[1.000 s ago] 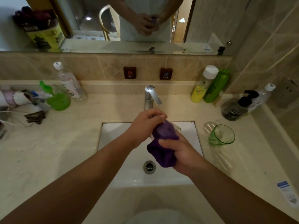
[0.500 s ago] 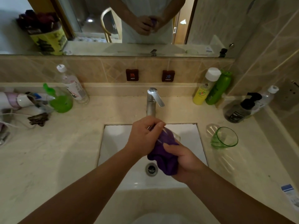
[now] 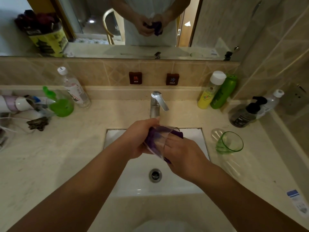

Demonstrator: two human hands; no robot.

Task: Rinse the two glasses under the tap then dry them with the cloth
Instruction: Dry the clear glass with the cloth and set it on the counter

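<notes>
Clear glass (image 3: pixel 158 141) sideways, mouth rightward

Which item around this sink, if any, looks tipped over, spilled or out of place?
The green glass right of the sink looks tipped, its mouth facing the camera rather than up. Left of the sink, tubes and small items lie in a loose jumble. No spill or breakage shows.
</notes>
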